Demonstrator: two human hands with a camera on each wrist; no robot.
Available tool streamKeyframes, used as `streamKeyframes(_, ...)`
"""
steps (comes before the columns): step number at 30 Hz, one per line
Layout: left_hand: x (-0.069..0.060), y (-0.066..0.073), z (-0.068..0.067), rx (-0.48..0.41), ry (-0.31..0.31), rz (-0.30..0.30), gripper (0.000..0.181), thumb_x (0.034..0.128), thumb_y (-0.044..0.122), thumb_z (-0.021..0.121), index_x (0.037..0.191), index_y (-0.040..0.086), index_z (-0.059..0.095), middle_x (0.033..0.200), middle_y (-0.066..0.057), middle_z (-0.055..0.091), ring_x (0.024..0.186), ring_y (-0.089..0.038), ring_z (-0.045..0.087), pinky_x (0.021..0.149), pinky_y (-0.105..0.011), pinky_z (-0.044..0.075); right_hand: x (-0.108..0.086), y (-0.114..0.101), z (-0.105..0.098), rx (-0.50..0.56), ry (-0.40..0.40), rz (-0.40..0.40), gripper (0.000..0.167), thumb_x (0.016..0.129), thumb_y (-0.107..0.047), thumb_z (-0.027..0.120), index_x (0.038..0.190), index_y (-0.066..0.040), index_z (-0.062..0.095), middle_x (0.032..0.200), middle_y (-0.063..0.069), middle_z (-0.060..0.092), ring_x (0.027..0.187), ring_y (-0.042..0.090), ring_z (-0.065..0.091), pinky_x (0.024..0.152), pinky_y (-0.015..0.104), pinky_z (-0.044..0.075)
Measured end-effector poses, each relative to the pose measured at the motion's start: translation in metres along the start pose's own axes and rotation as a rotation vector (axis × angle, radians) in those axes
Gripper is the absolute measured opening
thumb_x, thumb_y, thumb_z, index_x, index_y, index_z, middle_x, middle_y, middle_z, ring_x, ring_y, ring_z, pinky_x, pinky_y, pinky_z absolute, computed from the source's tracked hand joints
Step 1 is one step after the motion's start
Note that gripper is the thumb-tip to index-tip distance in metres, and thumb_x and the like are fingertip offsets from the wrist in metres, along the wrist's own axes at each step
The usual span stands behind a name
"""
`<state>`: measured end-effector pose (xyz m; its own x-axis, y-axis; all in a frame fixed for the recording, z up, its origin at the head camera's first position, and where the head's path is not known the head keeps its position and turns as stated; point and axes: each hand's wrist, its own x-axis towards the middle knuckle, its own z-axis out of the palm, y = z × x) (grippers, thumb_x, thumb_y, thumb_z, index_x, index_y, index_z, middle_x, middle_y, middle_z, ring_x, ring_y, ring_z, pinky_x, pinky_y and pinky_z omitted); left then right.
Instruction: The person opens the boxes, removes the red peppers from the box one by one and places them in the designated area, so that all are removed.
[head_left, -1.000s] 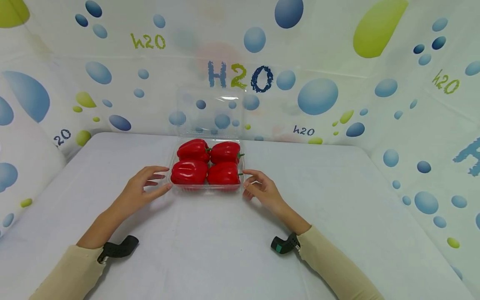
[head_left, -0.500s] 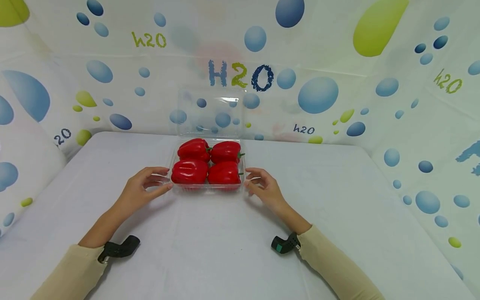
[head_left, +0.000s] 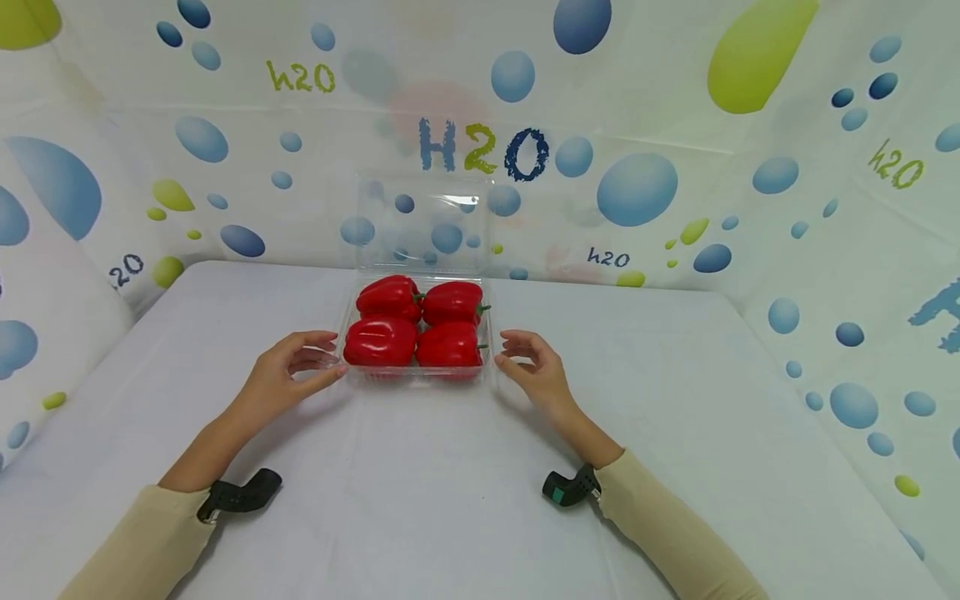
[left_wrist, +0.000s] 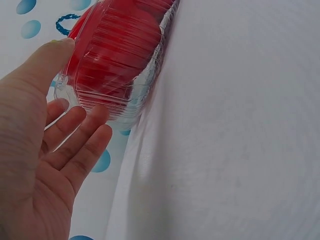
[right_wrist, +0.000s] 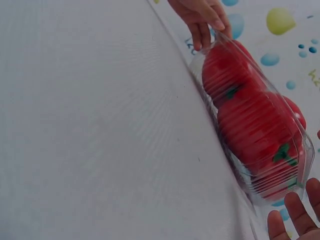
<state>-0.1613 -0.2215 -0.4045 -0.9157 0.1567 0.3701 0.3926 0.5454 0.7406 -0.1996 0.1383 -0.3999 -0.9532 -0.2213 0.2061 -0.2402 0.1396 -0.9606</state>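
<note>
A clear plastic clamshell box (head_left: pixel 416 372) sits at the table's far side with its lid (head_left: pixel 423 225) raised behind it. Several red bell peppers (head_left: pixel 381 342) with green stems fill it in two rows. At the box's left side is my left hand (head_left: pixel 288 367). Its thumb is at the front left corner and its loosely bent fingers lie along the ribbed side wall (left_wrist: pixel 102 97), seeming to touch it. My right hand (head_left: pixel 536 371) is just off the right side, a small gap away, fingers relaxed and holding nothing. In the right wrist view only some fingertips (right_wrist: pixel 297 215) show.
White cloth covers the table (head_left: pixel 420 483). Behind it hangs a white curtain (head_left: pixel 637 92) printed with blue and green drops and "H2O". The raised lid stands close to this curtain. A black wrist camera (head_left: pixel 243 493) is on each forearm.
My right hand has drawn slightly away to the right from the box's side. The left hand's fingers have moved very slightly closer to the box, which stays in place.
</note>
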Motion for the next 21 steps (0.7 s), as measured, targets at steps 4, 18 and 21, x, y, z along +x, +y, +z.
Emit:
streamKeyframes(4,0.000,-0.001,0.001,-0.006,0.007,0.021,0.050,0.0838,0.008,0.076,0.128,-0.003,0.055,0.112,-0.019,0.063,0.089,0.011,0.058,0.081,-0.009,0.049,-0.003,-0.015,0.001,0.013,-0.002,-0.006,0.040,0.093,-0.004,0.064,0.129,0.006,0.051,0.124,0.029,0.052,0.115,0.037,0.053,0.090,0.022,0.049)
streamKeyframes(18,-0.001,-0.004,0.000,-0.013,0.017,0.025,0.049,0.0840,0.008,0.076,0.128,-0.001,0.056,0.109,-0.018,0.064,0.089,0.010,0.058,0.081,-0.007,0.047,0.009,0.007,0.005,0.102,0.050,-0.172,0.038,0.088,-0.001,0.069,0.123,0.005,0.055,0.123,0.031,0.052,0.114,0.044,0.051,0.104,0.044,0.044)
streamKeyframes(21,-0.001,-0.003,0.000,-0.020,0.017,0.022,0.049,0.0839,0.007,0.076,0.128,-0.001,0.056,0.110,-0.018,0.064,0.089,0.009,0.059,0.081,-0.008,0.048,0.010,0.005,0.006,0.119,0.058,-0.194,0.037,0.088,0.001,0.068,0.122,0.006,0.055,0.123,0.034,0.051,0.114,0.046,0.050,0.103,0.037,0.046)
